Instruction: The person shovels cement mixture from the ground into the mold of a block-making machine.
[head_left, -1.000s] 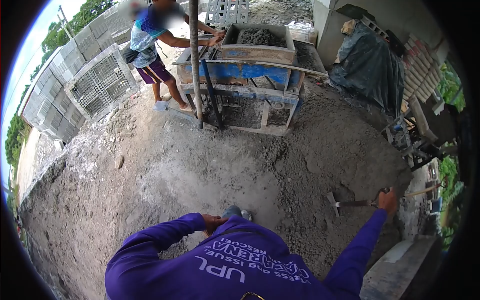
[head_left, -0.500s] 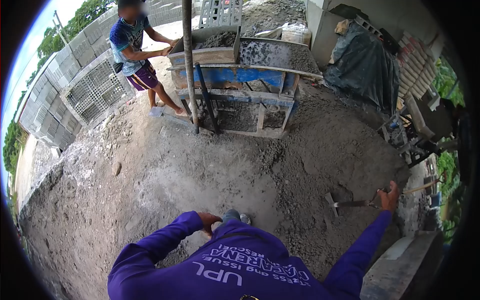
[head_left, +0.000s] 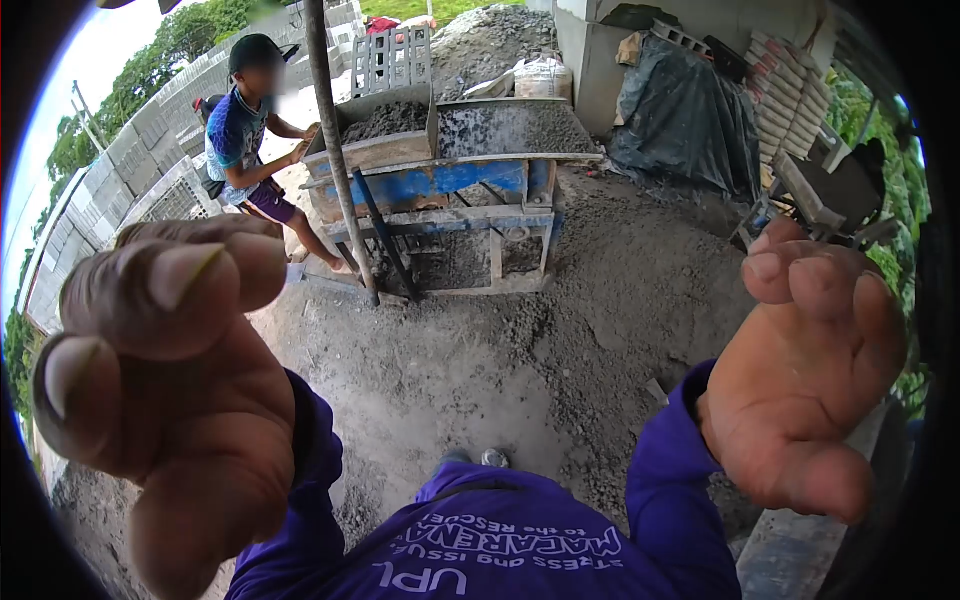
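Both hands are raised close to the camera, palms turned inward. My left hand [head_left: 190, 390] fills the left side, fingers curved and thumb apart, with nothing in it. On the right, my right hand [head_left: 810, 380] is also empty, its fingers bent and its thumb spread away. Behind them stands a blue, cement-crusted metal machine [head_left: 430, 185] with a wooden box [head_left: 390, 150] of grey mix on top. A person [head_left: 240, 150] in a cap holds the box's left end. Only a small piece of the shovel [head_left: 657, 391] shows beside my right sleeve.
A metal pole [head_left: 340, 160] and a dark bar [head_left: 385, 235] lean by the machine. Concrete blocks [head_left: 130, 160] are stacked at the left. A dark tarp [head_left: 680, 120] and stacked bags [head_left: 785, 100] lie at the back right. Grey mix [head_left: 620, 290] covers the ground.
My right hand has left the shovel handle, and both hands have come up near the camera. The box has slid left on the machine with the other person holding it. The view has shifted.
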